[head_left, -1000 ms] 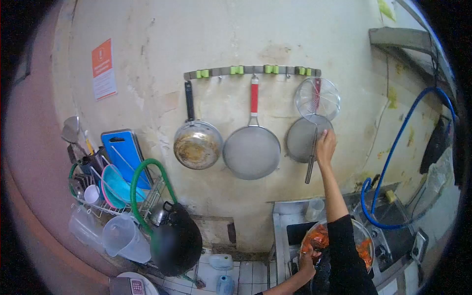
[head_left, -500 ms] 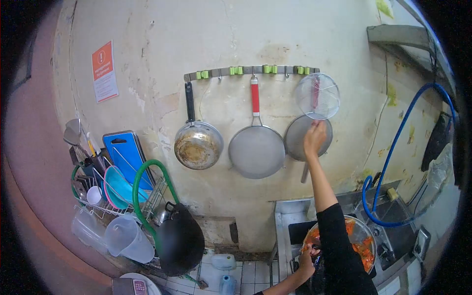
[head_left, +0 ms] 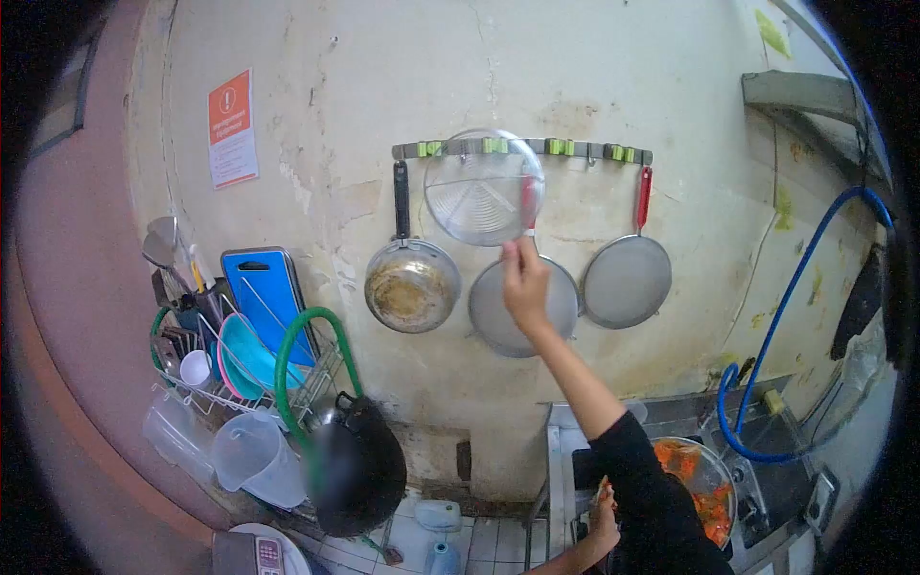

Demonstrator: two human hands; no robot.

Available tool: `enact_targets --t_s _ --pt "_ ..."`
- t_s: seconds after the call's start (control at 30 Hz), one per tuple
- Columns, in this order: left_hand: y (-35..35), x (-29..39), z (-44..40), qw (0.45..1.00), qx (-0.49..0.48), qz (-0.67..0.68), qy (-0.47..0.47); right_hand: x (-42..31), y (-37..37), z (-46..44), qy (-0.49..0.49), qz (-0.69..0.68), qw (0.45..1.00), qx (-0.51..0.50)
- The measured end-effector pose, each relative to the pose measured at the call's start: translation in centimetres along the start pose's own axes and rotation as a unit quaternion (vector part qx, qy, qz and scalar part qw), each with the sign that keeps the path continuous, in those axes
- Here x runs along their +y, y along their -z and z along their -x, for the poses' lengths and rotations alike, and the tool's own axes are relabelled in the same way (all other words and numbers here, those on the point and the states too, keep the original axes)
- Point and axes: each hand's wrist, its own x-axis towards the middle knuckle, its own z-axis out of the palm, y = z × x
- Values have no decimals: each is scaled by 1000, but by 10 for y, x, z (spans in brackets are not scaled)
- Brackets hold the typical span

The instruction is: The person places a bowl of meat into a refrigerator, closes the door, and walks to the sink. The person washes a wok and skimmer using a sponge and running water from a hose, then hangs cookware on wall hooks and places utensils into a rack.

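Note:
My right hand (head_left: 526, 287) is closed around the handle end of a round wire skimmer (head_left: 484, 188), raised in front of the wall rack (head_left: 604, 150). The skimmer's mesh overlaps the red handle of the middle strainer (head_left: 503, 321). Low in the view, my left hand (head_left: 604, 529) has its fingers pressed together on something too small to make out, beside the black sleeve. Right of the sleeve, a clear bowl (head_left: 735, 498) holds orange-red food (head_left: 711, 508), partly hidden by the arm.
A stained pan (head_left: 410, 287) and another strainer (head_left: 628, 281) hang on the wall. At left are a dish rack (head_left: 206, 404), a blue board (head_left: 273, 307), a green hose (head_left: 283, 369) and a black wok (head_left: 369, 470). A blue hose (head_left: 788, 287) hangs above the sink (head_left: 767, 422).
My right hand has carried the skimmer left, from before the right strainer to before the middle one. My left hand stays low, near the bowl. The view has shifted slightly.

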Motion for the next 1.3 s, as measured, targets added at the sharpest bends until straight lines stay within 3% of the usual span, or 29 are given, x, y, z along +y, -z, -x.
enact_targets --t_s 0.1,0.23,0.47,0.63,0.9,1.03,1.13,1.23,1.27,1.3 --pt "-1 10 12 999 4 15 33 4 -40 12 -21 -33 999 18" --pt "-7 38 25 998 4 22 55 13 -71 18 -49 32 998 17" --pt "-9 58 35 998 6 19 59 13 -89 26 -41 -8 997 63" --pt "-8 65 37 998 6 16 63 8 -90 31 -94 -36 988 116" --pt "-7 69 42 997 9 16 71 38 -85 36 -110 27 992 57" --pt "-7 68 43 997 10 5 73 41 -69 44 -52 92 994 30" --pt "-11 66 46 997 12 -7 70 31 -33 40 -96 42 994 -9" --pt "-27 83 61 996 36 -30 73 47 36 -1 -19 194 978 72" --pt "-35 89 67 995 50 -38 76 52 65 -20 15 257 960 111" --pt "-38 90 69 995 54 -44 78 54 90 -35 -15 351 923 157"
